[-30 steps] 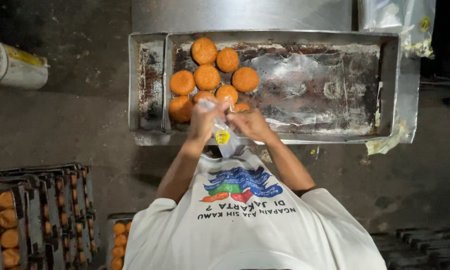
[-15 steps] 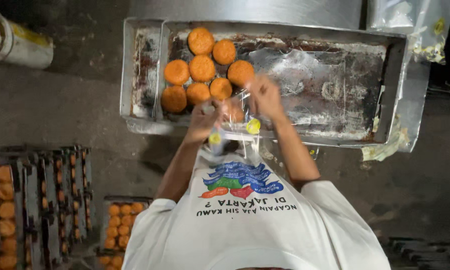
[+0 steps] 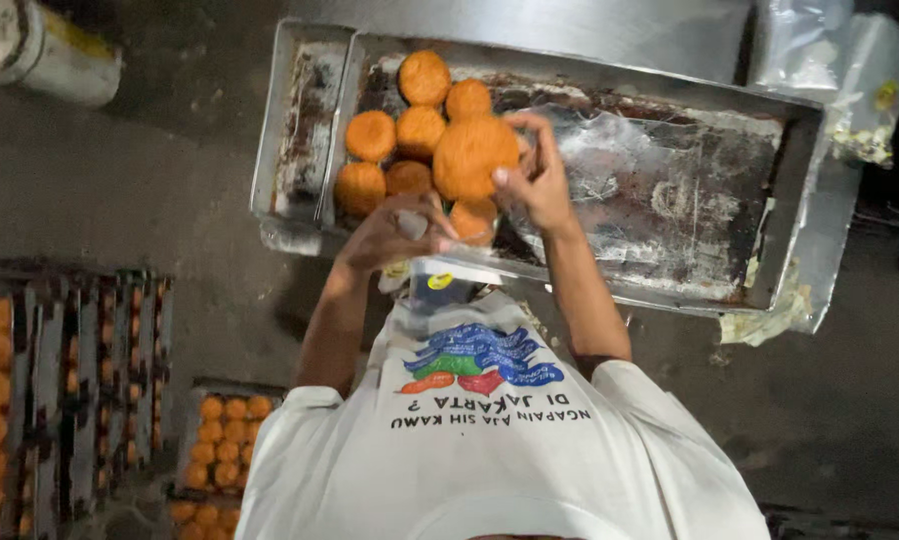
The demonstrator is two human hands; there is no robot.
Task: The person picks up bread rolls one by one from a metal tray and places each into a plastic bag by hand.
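Observation:
A long, greasy metal tray [image 3: 670, 270] lies on the dark floor in front of me, with several round orange-brown cakes [image 3: 372, 135] bunched at its left end. My right hand [image 3: 540, 185] is raised over the tray and pinches one large round cake [image 3: 473, 155] by its edge. My left hand [image 3: 398, 232] is at the tray's near rim, closed on a clear plastic bag [image 3: 438, 283] with a small yellow sticker that hangs down toward my white printed shirt [image 3: 480, 440].
A pale cylindrical can [image 3: 55, 60] lies at the top left. Racks of packed orange cakes [image 3: 30, 400] stand at the left, with a small box of cakes [image 3: 225, 440] beside them. Crumpled clear plastic bags [image 3: 840, 80] sit beyond the tray's right end.
My right hand left the bag, took a cake from the pile and lifted it above the tray. My left hand stayed on the bag at the tray's near edge.

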